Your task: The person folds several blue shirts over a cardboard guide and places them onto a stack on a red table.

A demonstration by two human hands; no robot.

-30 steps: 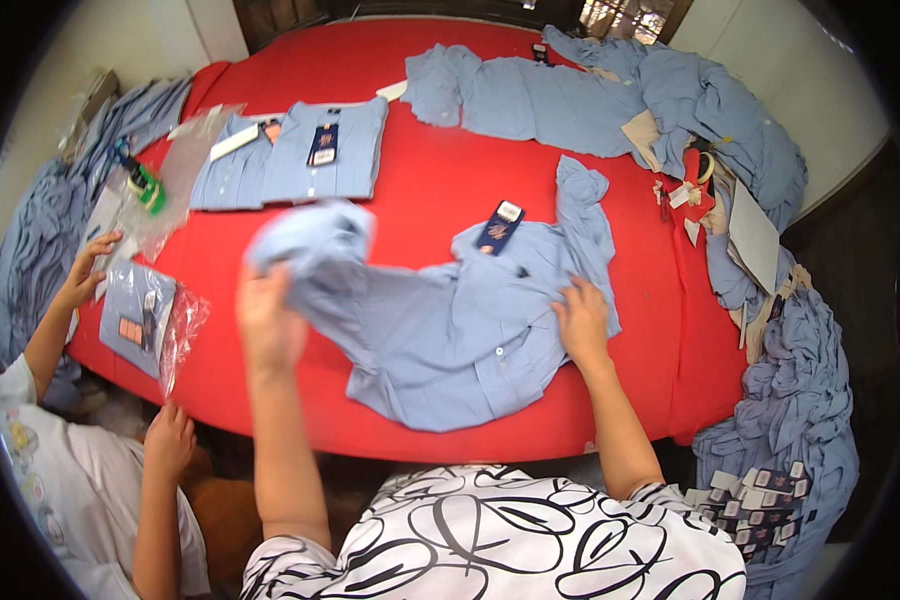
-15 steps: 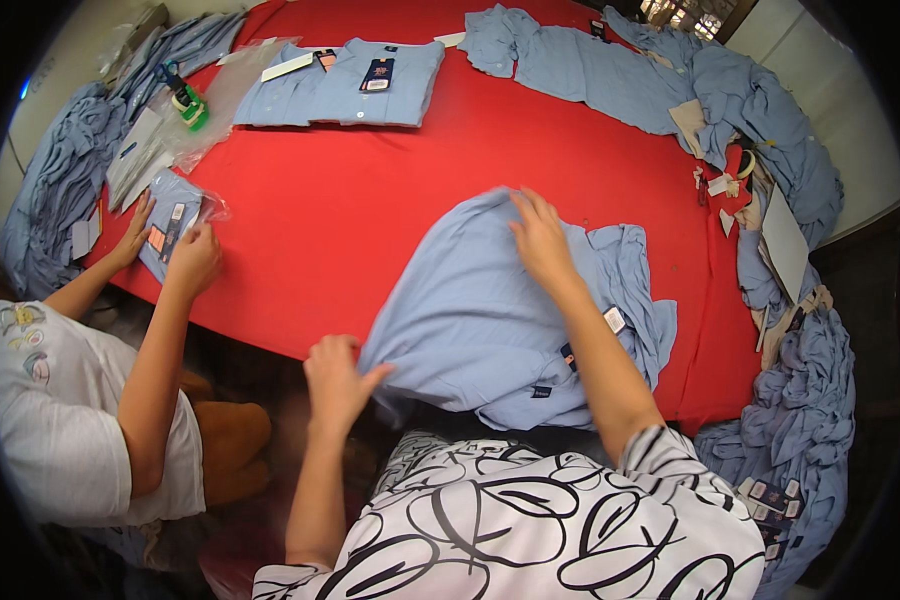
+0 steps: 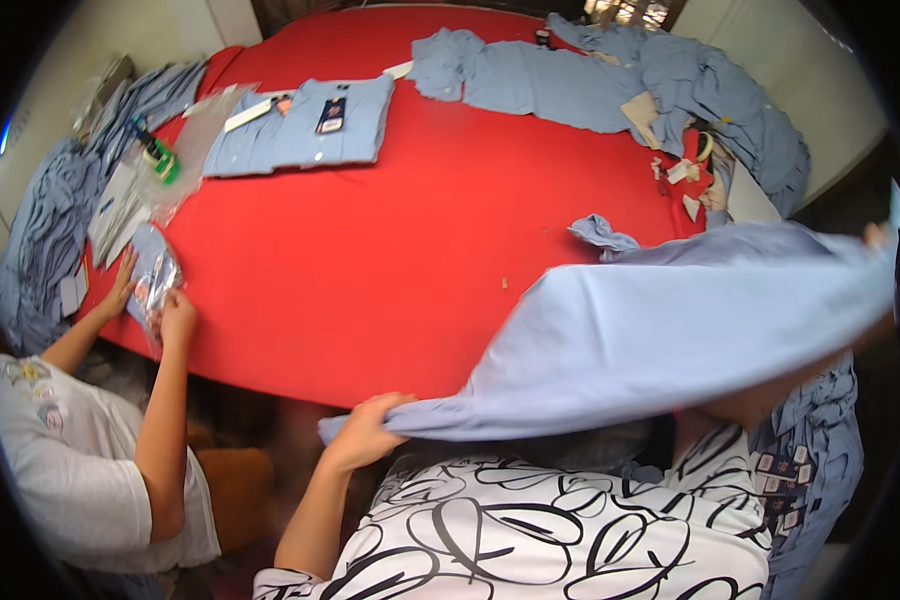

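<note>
A light blue shirt (image 3: 630, 340) is stretched wide in front of me, blurred by motion and raised on its right side. My left hand (image 3: 368, 432) is closed round its left end, at the near edge of the table. Far out to the right, my right hand (image 3: 877, 238) grips the opposite side. Only a bit of that hand shows past the cloth, and the shirt covers most of the right forearm. Part of the shirt's bunched fabric (image 3: 602, 236) touches the red tabletop (image 3: 370, 270).
At left, a co-worker's hands (image 3: 175, 318) handle a folded shirt in clear plastic. Folded shirts (image 3: 300, 130) with tags lie at the back left, near a green tape dispenser (image 3: 162, 163). Heaped blue shirts (image 3: 720, 95) line the back right; tagged ones (image 3: 805, 470) hang at near right.
My right hand has swept from the middle of the table to the far right, pulling the shirt up and out. The left hand has closed on its end. The view has shifted slightly.
</note>
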